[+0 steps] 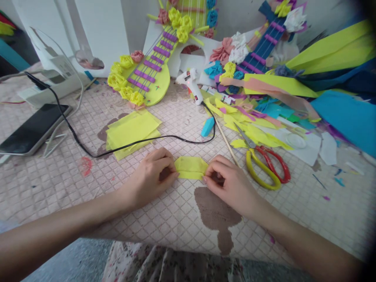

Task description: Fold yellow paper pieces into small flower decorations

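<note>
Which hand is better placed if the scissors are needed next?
Probably the right hand: the scissors lie close by on its side. The left hand is farther off, and both hands pinch the folded yellow paper.

pale floral garment [170, 266], bare forearms [88, 213]

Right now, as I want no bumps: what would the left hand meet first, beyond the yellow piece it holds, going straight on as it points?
Past the yellow piece, the left hand would likely meet the right hand first, though depth is unclear.
</note>
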Demonstrator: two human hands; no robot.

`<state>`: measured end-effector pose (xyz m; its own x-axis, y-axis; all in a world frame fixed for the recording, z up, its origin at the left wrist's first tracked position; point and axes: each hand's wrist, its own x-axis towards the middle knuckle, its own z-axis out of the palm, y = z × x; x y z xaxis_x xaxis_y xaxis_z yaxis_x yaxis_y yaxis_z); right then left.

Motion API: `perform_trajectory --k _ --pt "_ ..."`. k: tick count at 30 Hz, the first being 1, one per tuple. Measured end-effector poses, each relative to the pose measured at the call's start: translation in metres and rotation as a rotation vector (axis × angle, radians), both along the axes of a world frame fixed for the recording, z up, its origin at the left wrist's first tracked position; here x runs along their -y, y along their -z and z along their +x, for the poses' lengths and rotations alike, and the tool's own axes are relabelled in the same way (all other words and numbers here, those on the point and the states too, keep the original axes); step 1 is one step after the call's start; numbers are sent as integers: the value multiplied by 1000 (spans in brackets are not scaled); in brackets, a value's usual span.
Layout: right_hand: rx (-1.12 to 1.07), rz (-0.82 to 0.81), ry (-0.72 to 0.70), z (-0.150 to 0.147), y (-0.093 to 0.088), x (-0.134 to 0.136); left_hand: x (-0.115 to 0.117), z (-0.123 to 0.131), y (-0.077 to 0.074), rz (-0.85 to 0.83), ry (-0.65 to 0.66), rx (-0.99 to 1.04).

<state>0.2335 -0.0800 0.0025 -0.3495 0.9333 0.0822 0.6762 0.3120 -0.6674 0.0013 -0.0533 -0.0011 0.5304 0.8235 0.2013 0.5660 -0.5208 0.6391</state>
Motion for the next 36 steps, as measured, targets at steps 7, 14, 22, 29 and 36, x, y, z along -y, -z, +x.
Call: perform_trajectory --k 7,14,22,29,36 --pt "34 11 2 -1 0 -1 0 2 -2 4 -15 -3" --pt "59 45 15 -3 0 -1 -1 2 0 4 -24 -8" --pt "80 48 15 -3 3 -1 -2 3 0 -5 -30 0" --pt "66 40 30 -3 2 0 -2 3 -1 -41 -39 3" --pt "70 -5 -28 -3 -2 1 -3 0 -1 -75 44 11"
